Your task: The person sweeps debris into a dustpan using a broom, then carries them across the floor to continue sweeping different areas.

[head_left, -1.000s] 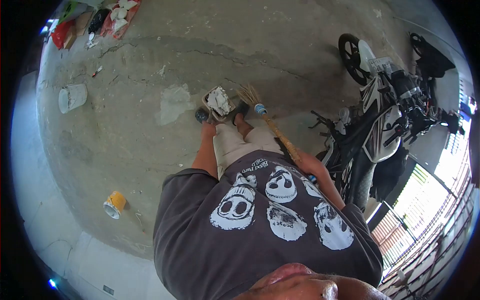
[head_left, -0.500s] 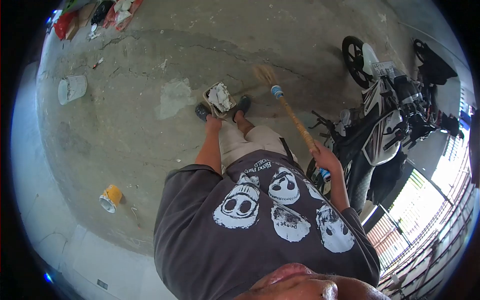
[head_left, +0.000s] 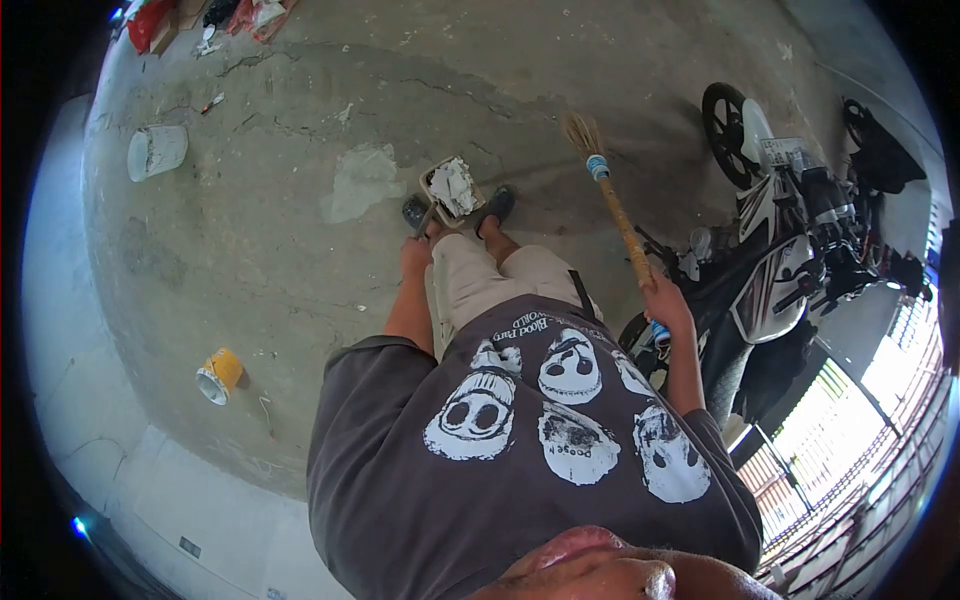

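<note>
My left hand (head_left: 415, 254) is closed round the handle of a beige dustpan (head_left: 432, 197), which is in front of my left foot and between my shoes. White scraps (head_left: 453, 187) are heaped in the pan. On the right, my right hand (head_left: 666, 302) grips a stick broom (head_left: 624, 226) by its tan handle, with blue-and-white bands near both ends. Its bristles (head_left: 580, 136) are splayed, away from my body and to the right of the dustpan.
Parked motorcycles (head_left: 770, 260) stand close on my right, near a barred gate (head_left: 820, 430). To the left are a white bucket (head_left: 160, 152) and a yellow tub (head_left: 220, 375). Bags and cardboard (head_left: 163, 30) lie at the far left on cracked concrete (head_left: 330, 290).
The broom's bristles, blurred before, have swung right, away from the dustpan, and now look sharp. My left hand still holds the dustpan, with more of its handle showing. The whole view has shifted slightly.
</note>
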`<action>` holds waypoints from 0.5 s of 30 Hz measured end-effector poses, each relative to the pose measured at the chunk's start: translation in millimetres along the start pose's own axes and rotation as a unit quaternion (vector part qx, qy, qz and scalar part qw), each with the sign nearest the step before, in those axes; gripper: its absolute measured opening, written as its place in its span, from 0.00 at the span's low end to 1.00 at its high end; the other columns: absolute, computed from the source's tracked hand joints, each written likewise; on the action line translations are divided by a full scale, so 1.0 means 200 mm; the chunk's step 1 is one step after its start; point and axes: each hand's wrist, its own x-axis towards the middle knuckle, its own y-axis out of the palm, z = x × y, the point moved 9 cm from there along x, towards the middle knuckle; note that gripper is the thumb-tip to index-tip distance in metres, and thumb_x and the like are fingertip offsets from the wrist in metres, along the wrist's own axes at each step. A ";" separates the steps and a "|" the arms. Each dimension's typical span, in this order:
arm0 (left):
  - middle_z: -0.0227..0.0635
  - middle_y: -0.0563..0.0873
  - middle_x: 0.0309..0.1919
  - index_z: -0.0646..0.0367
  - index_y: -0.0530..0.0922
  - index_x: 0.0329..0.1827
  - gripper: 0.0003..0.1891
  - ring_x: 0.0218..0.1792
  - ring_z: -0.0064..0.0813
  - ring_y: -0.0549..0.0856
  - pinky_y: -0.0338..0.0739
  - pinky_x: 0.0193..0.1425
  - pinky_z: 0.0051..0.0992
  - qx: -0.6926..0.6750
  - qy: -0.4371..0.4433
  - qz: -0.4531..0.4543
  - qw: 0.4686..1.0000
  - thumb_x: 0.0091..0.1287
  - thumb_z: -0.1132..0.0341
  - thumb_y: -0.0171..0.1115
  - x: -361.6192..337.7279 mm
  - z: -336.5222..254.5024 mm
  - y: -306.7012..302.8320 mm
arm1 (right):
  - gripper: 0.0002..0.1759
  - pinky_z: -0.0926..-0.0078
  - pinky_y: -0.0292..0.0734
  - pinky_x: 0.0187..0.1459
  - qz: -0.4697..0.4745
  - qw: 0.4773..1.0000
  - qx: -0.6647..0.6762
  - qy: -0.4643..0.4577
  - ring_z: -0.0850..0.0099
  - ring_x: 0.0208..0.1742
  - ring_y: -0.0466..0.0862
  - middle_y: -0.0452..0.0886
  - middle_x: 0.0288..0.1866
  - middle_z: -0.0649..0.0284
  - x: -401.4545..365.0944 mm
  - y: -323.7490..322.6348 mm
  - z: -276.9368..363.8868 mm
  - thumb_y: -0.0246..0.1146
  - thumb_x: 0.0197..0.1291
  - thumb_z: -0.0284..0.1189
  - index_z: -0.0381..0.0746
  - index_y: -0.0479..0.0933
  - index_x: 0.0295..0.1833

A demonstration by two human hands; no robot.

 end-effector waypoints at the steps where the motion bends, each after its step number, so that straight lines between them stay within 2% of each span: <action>1: 0.59 0.83 0.44 0.71 0.76 0.48 0.23 0.48 0.52 0.83 0.78 0.49 0.43 0.000 0.000 -0.002 1.000 0.65 0.55 0.53 0.00 0.03 0.00 | 0.29 0.58 0.79 0.37 0.011 1.000 -0.020 -0.004 0.55 0.30 0.85 0.82 0.39 0.42 0.00 0.02 0.02 0.53 0.63 0.37 0.37 0.63 0.68; 2: 0.59 0.83 0.43 0.72 0.76 0.48 0.23 0.47 0.52 0.84 0.79 0.48 0.42 -0.009 0.002 0.002 1.000 0.65 0.56 0.53 -0.04 0.02 -0.02 | 0.29 0.58 0.79 0.37 0.011 1.000 -0.020 -0.006 0.55 0.30 0.85 0.82 0.39 0.42 0.03 0.06 -0.01 0.53 0.63 0.37 0.37 0.63 0.68; 4: 0.60 0.84 0.42 0.72 0.76 0.49 0.23 0.46 0.51 0.84 0.79 0.47 0.42 -0.019 0.002 0.007 1.000 0.65 0.57 0.53 -0.06 0.03 -0.01 | 0.29 0.60 0.79 0.32 -0.044 0.981 -0.153 -0.112 0.58 0.24 0.84 0.82 0.36 0.43 0.11 0.17 0.00 0.55 0.65 0.36 0.38 0.61 0.69; 5: 0.60 0.84 0.41 0.73 0.75 0.49 0.23 0.45 0.51 0.85 0.79 0.47 0.42 -0.042 0.000 0.010 0.999 0.65 0.56 0.53 -0.03 0.04 0.03 | 0.29 0.60 0.79 0.32 -0.044 0.980 -0.156 -0.113 0.58 0.24 0.84 0.82 0.36 0.43 0.11 0.19 0.01 0.55 0.65 0.36 0.38 0.61 0.69; 7: 0.60 0.84 0.40 0.73 0.75 0.50 0.24 0.44 0.50 0.85 0.79 0.47 0.42 -0.068 -0.003 0.015 0.998 0.65 0.56 0.53 -0.03 -0.01 0.06 | 0.29 0.55 0.78 0.41 0.018 0.980 -0.149 -0.128 0.50 0.35 0.85 0.81 0.41 0.39 0.10 0.34 0.12 0.54 0.65 0.38 0.39 0.60 0.69; 8: 0.59 0.83 0.43 0.72 0.76 0.49 0.23 0.47 0.52 0.83 0.77 0.50 0.44 -0.084 -0.002 0.030 0.996 0.65 0.56 0.53 -0.05 -0.09 0.06 | 0.29 0.55 0.78 0.41 0.018 0.980 -0.152 -0.128 0.50 0.35 0.85 0.81 0.41 0.39 0.09 0.36 0.15 0.54 0.65 0.38 0.39 0.60 0.69; 10: 0.57 0.82 0.46 0.71 0.76 0.49 0.22 0.50 0.54 0.81 0.74 0.53 0.46 -0.101 -0.003 0.046 0.994 0.66 0.56 0.53 -0.03 -0.15 0.10 | 0.29 0.54 0.75 0.49 0.079 0.958 -0.215 -0.171 0.45 0.45 0.82 0.80 0.45 0.39 0.04 0.47 0.25 0.54 0.65 0.39 0.38 0.61 0.68; 11: 0.56 0.83 0.45 0.71 0.76 0.52 0.24 0.50 0.54 0.81 0.74 0.53 0.47 -0.065 0.004 0.039 0.997 0.66 0.55 0.53 0.01 -0.16 0.16 | 0.29 0.54 0.75 0.49 0.079 0.958 -0.217 -0.171 0.45 0.45 0.82 0.80 0.45 0.39 0.02 0.47 0.30 0.54 0.65 0.39 0.38 0.61 0.68; 13: 0.55 0.83 0.45 0.71 0.75 0.55 0.25 0.50 0.55 0.81 0.74 0.54 0.47 -0.032 0.013 0.032 0.999 0.67 0.54 0.52 0.04 -0.19 0.19 | 0.30 0.56 0.74 0.52 0.168 0.943 -0.236 -0.162 0.44 0.49 0.80 0.79 0.49 0.40 -0.06 0.51 0.34 0.55 0.65 0.40 0.37 0.62 0.67; 15: 0.53 0.84 0.43 0.70 0.75 0.55 0.25 0.49 0.55 0.81 0.74 0.54 0.47 0.079 0.130 0.077 0.985 0.65 0.55 0.53 0.02 -0.33 0.24 | 0.28 0.56 0.73 0.52 0.173 0.943 -0.226 -0.175 0.47 0.50 0.80 0.79 0.49 0.42 -0.06 0.51 0.31 0.54 0.66 0.40 0.37 0.63 0.66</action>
